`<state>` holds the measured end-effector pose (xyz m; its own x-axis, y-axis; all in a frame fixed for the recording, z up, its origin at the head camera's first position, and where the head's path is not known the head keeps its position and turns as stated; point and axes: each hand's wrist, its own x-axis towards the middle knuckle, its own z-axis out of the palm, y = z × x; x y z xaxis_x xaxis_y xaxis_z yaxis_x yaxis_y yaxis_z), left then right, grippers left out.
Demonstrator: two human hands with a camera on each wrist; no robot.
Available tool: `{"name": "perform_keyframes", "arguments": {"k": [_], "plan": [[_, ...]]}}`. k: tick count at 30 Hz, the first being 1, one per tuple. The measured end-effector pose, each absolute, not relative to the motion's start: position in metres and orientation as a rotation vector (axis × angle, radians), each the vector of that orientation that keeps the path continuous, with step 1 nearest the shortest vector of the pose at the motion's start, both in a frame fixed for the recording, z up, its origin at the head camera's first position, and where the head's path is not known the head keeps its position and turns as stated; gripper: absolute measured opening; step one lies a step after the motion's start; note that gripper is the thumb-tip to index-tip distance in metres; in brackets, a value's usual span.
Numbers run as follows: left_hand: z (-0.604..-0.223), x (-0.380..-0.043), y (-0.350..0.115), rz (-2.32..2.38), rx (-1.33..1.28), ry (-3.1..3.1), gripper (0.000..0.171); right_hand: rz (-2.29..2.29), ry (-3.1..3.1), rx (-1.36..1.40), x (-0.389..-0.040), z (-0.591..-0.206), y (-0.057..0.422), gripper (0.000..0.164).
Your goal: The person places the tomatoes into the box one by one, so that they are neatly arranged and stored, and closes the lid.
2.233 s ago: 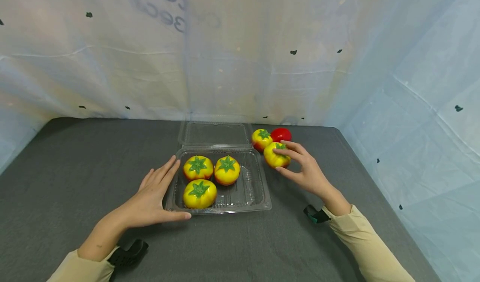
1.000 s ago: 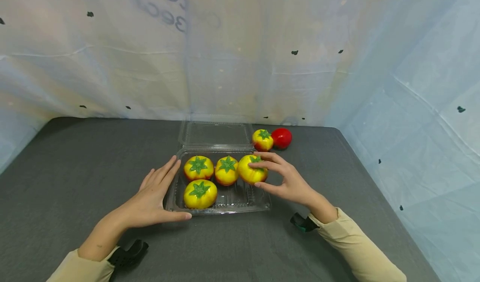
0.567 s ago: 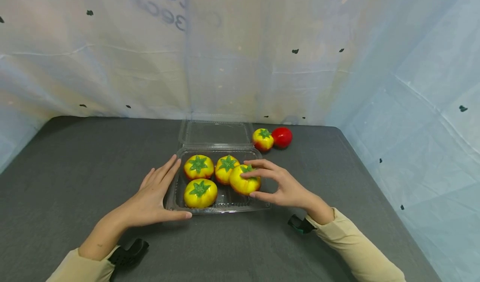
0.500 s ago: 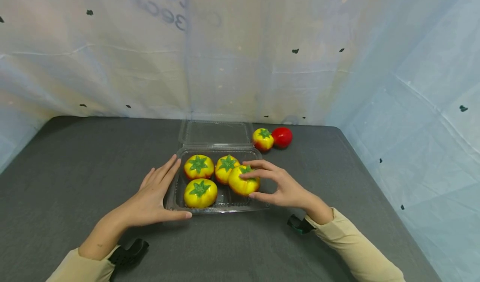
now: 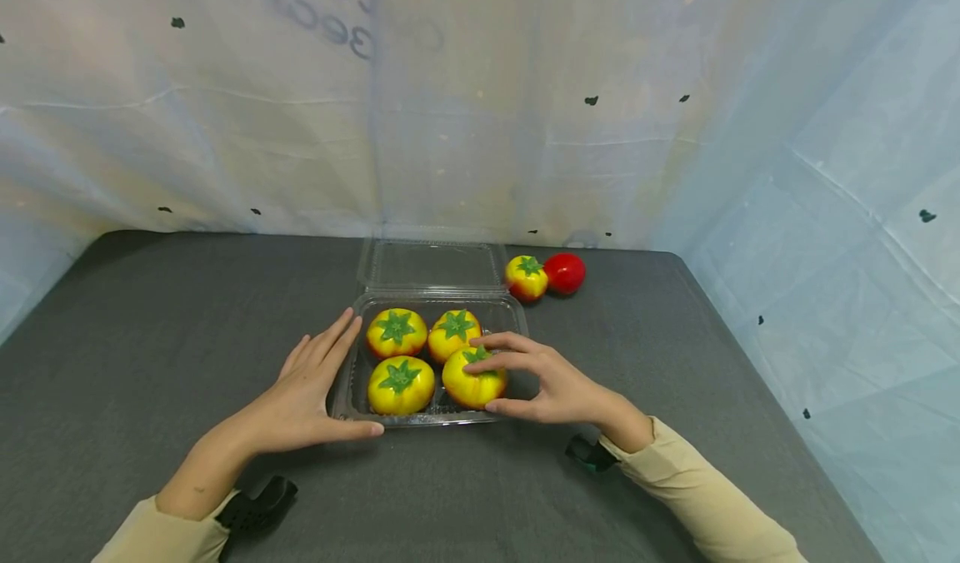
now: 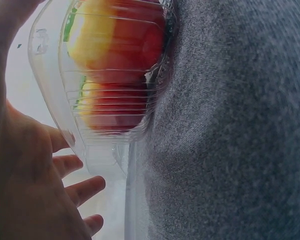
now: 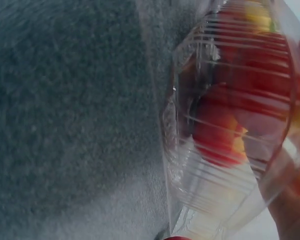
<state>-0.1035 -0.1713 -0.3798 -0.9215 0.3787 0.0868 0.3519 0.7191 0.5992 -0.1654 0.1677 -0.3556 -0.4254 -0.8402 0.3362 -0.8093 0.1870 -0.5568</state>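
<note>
A clear plastic clamshell box (image 5: pixel 431 300) lies opened on the dark cloth, its lid (image 5: pixel 435 265) folded back. Three yellow-and-red tomatoes sit in it: one back left (image 5: pixel 396 333), one back right (image 5: pixel 453 333), one front left (image 5: pixel 401 385). My right hand (image 5: pixel 551 384) holds a fourth tomato (image 5: pixel 471 381) at the box's front right, fingers over its top and thumb on its near side. My left hand (image 5: pixel 307 396) spreads along the box's left side, fingers extended, thumb by the front edge. In the left wrist view, fruit (image 6: pixel 115 40) shows through the box wall.
Behind the box to the right, another yellow-and-red tomato (image 5: pixel 527 278) touches a red one (image 5: pixel 565 273) with no green top showing. Whitish sheeting (image 5: pixel 465 130) hangs behind the table, and more sheeting (image 5: pixel 847 213) stands on the right.
My right hand has carried the tomato from beside the two loose ones, leftward and toward me, into the box's front right. My left hand has stayed at the box's left side.
</note>
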Motion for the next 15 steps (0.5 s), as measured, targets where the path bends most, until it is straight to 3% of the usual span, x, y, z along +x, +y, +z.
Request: {"name": "perform_keyframes", "arguments": {"k": [15], "plan": [[-0.379, -0.103, -0.172, 0.995, 0.608, 2.871, 0.125, -0.980, 2.422, -1.568, -0.162, -0.352, 0.156, 0.044]]}}
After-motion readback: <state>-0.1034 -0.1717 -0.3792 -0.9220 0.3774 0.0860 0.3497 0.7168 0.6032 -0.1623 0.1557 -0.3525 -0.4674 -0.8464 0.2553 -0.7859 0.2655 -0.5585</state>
